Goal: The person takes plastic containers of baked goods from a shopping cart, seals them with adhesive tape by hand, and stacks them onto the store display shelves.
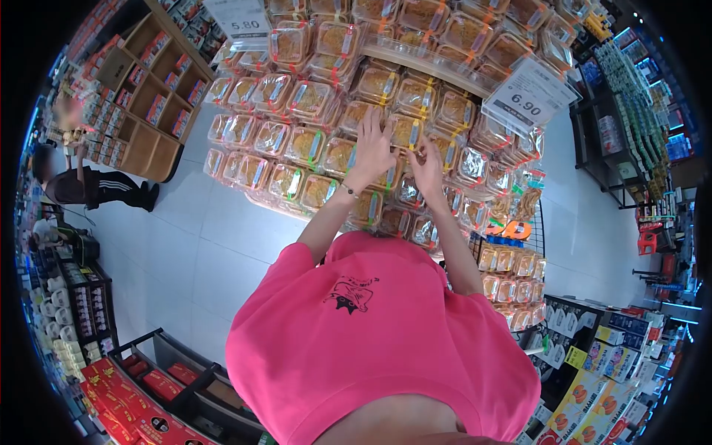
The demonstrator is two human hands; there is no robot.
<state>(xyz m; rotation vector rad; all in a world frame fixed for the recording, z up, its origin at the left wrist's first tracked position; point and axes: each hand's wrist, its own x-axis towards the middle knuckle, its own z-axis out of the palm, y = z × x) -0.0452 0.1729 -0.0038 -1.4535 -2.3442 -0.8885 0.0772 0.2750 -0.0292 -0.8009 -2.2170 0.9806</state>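
My left hand (376,150) lies over the stacked boxes with its fingers stretched forward, resting against the left side of a clear plastic box of pastry (406,132) with a yellow strip. At that box's near right corner is my right hand (428,172), its thumb and fingers bent around the edge. The box sits in its row among similar ones. Left of my hands, another pastry box (305,144) has a green strip, and a box farther up (310,100) has a red one. My palms hide part of the boxes below them.
A price sign reading 6.90 (525,96) stands to the right, and one reading 5.80 (241,24) at upper left. A wooden shelf (152,148) and a person in dark clothes (70,185) are on the left. Pale floor (215,245) borders the display.
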